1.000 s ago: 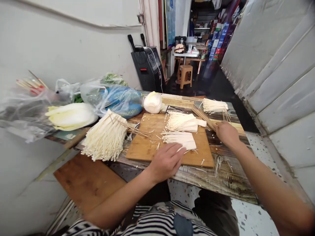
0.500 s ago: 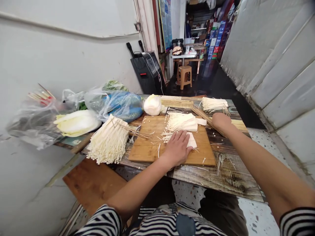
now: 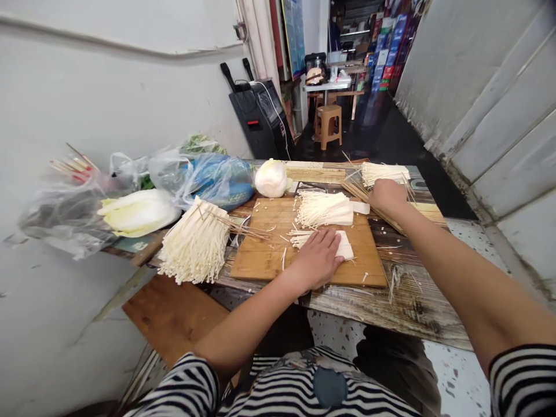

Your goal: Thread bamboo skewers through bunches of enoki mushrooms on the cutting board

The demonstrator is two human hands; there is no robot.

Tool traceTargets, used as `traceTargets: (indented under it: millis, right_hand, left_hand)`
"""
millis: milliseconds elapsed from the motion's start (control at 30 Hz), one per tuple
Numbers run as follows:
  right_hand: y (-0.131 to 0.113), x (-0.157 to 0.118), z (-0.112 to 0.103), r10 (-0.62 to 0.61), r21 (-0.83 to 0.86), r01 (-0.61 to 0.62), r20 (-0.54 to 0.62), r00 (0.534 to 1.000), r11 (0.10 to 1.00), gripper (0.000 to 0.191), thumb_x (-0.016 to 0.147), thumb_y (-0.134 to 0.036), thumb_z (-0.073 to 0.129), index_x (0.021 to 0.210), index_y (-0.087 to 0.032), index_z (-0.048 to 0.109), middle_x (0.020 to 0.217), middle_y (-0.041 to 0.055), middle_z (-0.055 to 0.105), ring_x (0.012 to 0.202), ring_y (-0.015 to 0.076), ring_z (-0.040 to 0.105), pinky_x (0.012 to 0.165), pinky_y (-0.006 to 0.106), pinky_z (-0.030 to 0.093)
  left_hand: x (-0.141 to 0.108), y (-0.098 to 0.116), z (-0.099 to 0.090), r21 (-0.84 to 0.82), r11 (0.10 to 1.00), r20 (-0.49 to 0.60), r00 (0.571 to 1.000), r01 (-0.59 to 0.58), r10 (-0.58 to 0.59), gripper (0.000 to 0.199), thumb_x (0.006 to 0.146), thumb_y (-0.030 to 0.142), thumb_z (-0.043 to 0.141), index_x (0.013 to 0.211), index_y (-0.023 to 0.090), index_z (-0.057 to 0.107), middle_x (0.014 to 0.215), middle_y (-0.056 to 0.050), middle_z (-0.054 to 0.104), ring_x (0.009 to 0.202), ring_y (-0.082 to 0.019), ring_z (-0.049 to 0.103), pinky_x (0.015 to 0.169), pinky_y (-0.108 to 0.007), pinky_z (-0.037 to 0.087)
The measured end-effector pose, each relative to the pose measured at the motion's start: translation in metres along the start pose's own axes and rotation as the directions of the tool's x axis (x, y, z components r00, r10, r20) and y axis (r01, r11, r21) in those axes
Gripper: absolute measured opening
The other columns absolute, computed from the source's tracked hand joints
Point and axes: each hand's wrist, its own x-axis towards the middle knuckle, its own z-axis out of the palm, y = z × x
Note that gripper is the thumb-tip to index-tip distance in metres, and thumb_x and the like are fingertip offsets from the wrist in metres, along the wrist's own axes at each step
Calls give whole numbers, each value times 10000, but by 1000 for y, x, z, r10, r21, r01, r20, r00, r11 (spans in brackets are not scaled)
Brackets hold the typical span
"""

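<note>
My left hand (image 3: pixel 319 258) lies flat, fingers stretched out, on a small bunch of enoki mushrooms (image 3: pixel 345 245) on the wooden cutting board (image 3: pixel 264 263). Behind that bunch, a thicker enoki bunch (image 3: pixel 325 209) rests on the board. My right hand (image 3: pixel 388 197) is over a pile of thin wooden skewers (image 3: pixel 360 188), beside another enoki bunch (image 3: pixel 384 173); its fingers are mostly hidden, so its grip is unclear. Left of the board sits a large enoki heap (image 3: pixel 195 243) with skewers lying across it.
A napa cabbage (image 3: pixel 141 212), a round white vegetable (image 3: pixel 271 178) and a blue item in clear plastic (image 3: pixel 221 179) stand along the wall side. Beyond the table are a black wheeled speaker (image 3: pixel 263 116) and a brown stool (image 3: pixel 329 124).
My right hand has moved slightly over the skewers, and some of their tips now stick up at the back. My left hand stays on the small bunch. The view has shifted a little.
</note>
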Motion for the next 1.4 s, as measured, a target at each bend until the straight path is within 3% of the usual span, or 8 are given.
traceTargets:
  millis: [167,300,367,433,600,733,1033,1400]
  right_hand:
    - [-11,-34,-39,-125,184,186,-301,945,965,260,835,-214,464,966,-102,658,977,176,680,912,266,626,785,348,463]
    - [0,-130,-55,-111,490,301,-380,919,818,145,804,-220,511,856,-156,629,722,46,668,646,168,610,638,282,464]
    - [11,-193,-41,-118,558,354,-414,903,751,173,821,-289,550,906,-165,635,667,9,650,547,134,583,531,247,446]
    - [22,-252,-14,-157,520,373,-411,898,768,331,888,-269,502,1188,-165,595,716,10,683,490,121,574,469,240,440]
    - [31,-337,61,-231,414,433,-453,861,801,569,914,-117,481,1464,-225,377,1149,71,690,855,151,701,735,225,548]
    - [30,-351,79,-271,389,454,-440,856,802,668,924,-92,462,1531,-204,208,964,36,735,575,101,657,573,192,521]
    - [35,-356,67,-372,302,520,-433,821,799,581,966,-159,411,1520,-188,240,728,-26,691,458,97,580,437,233,445]
    - [35,-362,80,-330,361,477,-398,856,801,611,949,-149,432,1523,-233,241,924,31,729,582,113,649,503,217,505]
  left_hand:
    - [-1,1,0,0,1000,8,1000,-11,11,561,1010,381,283,1460,51,343,1549,-147,301,1442,-279,253,1187,-410,212]
    - [-6,1,1,10,999,11,999,-38,38,579,1011,410,270,1469,61,328,1549,-141,304,1441,-264,263,1186,-401,224]
    - [-10,-2,2,33,998,-18,998,-57,57,589,1014,424,252,1481,69,304,1557,-139,284,1448,-251,247,1198,-406,197]
    - [-13,-5,3,61,995,-52,995,-84,87,587,1017,419,236,1493,79,280,1568,-131,258,1460,-237,215,1213,-410,147]
    - [-15,-8,3,83,992,-5,995,-96,97,581,1016,402,235,1497,77,264,1576,-121,238,1468,-209,193,1220,-380,140]
    - [-12,-5,-1,85,995,19,999,-50,49,585,1014,390,220,1502,67,241,1582,-124,205,1471,-207,179,1218,-384,158]
    - [-5,5,1,130,991,36,999,28,-33,561,1011,350,219,1499,78,275,1579,-92,227,1467,-206,196,1223,-387,142]
    - [-14,17,-30,162,983,118,988,82,-102,585,1003,357,191,1463,22,327,1537,-148,318,1443,-234,271,1226,-457,96]
